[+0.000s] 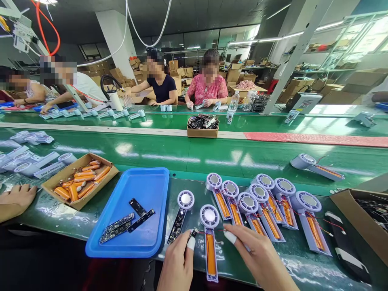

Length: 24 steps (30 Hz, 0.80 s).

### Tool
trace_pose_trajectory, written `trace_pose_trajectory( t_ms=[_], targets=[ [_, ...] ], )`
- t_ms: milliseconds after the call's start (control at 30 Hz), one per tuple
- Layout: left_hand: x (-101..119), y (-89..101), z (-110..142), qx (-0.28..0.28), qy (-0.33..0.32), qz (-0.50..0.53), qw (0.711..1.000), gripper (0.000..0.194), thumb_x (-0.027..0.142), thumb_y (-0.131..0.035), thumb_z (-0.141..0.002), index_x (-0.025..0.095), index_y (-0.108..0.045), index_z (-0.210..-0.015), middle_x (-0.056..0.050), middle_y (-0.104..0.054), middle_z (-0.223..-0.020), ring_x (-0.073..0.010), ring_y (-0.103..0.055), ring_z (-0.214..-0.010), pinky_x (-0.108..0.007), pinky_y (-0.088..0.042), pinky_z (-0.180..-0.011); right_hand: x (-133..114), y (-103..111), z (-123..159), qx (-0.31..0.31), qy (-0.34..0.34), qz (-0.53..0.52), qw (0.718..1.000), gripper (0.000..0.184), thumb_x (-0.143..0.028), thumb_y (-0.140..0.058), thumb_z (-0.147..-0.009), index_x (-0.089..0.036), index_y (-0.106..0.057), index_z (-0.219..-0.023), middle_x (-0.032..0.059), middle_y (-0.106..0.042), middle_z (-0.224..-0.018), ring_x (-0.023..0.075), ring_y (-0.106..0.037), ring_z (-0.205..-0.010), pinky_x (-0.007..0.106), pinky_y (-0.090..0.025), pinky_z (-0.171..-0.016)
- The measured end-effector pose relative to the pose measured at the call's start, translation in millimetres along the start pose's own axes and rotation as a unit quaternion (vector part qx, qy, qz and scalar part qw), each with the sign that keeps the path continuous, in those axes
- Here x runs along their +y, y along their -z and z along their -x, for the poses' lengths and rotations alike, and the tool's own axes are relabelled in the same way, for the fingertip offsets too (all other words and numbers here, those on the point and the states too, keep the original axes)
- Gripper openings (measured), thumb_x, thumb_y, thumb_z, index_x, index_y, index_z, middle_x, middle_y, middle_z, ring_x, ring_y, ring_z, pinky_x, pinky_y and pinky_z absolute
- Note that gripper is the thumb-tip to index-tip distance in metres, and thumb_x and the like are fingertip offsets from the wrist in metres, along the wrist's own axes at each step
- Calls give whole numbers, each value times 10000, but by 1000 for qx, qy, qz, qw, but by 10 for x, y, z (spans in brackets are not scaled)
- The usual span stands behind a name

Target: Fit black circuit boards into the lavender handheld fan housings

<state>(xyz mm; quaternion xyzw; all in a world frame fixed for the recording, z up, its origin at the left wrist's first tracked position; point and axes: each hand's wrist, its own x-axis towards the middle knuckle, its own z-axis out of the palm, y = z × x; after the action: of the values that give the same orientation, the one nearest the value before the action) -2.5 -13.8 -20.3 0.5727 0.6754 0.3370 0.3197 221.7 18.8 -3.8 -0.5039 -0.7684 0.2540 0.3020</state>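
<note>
My left hand (177, 260) pinches the end of a small black circuit board (194, 232) between its white-covered thumb and finger. Closed on a thin red wire, my right hand (254, 248) stays level with it to the right. The wire runs towards the board; I cannot tell whether it is joined to it. Between my hands lies a pale lilac handheld fan (209, 217), its open handle showing an orange battery (210, 252). Just left, another fan (186, 199) has a black board in its handle. Several fans with orange batteries (273, 223) stand close together on the right.
A blue tray (129, 252) with several black boards lies left, beside a carton (79, 206) of orange batteries. A co-worker's hand (18, 200) rests at far left. On the right are a black padded strap (345, 246) and another carton (357, 210). Co-workers sit across the green conveyor (151, 147).
</note>
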Motion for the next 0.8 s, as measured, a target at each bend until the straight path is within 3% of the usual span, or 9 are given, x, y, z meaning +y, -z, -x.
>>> trace_pose_trajectory(
  t_ms=[167,267,367,500,633,800],
  targets=[
    [44,13,28,1,-1,14,1000,384,322,-415,-917,214,-671,-1183,-110,-711,-1199,-274,-653,-1130,-415,-513,-977,-106,-60,-216,5,6,-40,999,313,-225,-451,-972,-238,-647,-1216,67,-713,-1165,219,-678,-1062,315,-547,-886],
    [103,28,38,-4,28,28,999,421,277,-381,-920,252,-576,-1293,-94,-707,-1195,-261,-676,-1062,-403,-535,-888,-290,-209,-287,-16,-44,-122,991,247,-270,-507,-955,-221,-624,-1167,38,-749,-941,184,-702,-838,264,-547,-734],
    [159,48,35,-32,19,52,998,395,233,-338,-917,267,-585,-1224,-87,-720,-1107,-250,-677,-1025,-373,-518,-858,-428,-317,-287,-42,-84,-182,979,128,-300,-534,-942,-220,-629,-972,-4,-700,-773,153,-633,-677,233,-491,-619],
    [204,73,22,-54,3,90,994,279,310,-368,-931,259,-636,-989,-67,-726,-901,-244,-684,-902,-344,-515,-832,-461,-310,-256,-71,-62,-238,967,178,-294,-517,-958,-241,-684,-926,2,-702,-882,159,-639,-808,244,-481,-726],
    [265,90,20,-18,10,107,994,308,420,-397,-937,260,-647,-1017,-78,-708,-907,-263,-650,-971,-356,-512,-875,-429,-285,-240,-80,-80,-266,957,179,-303,-548,-945,-257,-697,-1033,9,-715,-966,167,-647,-860,251,-487,-778],
    [341,102,-4,-52,-1,129,990,281,407,-424,-941,252,-658,-960,-58,-684,-904,-228,-632,-872,-332,-501,-847,-458,-296,-226,-87,-119,-232,962,197,-307,-561,-937,-253,-670,-1092,6,-719,-925,164,-646,-815,239,-495,-727]
  ],
)
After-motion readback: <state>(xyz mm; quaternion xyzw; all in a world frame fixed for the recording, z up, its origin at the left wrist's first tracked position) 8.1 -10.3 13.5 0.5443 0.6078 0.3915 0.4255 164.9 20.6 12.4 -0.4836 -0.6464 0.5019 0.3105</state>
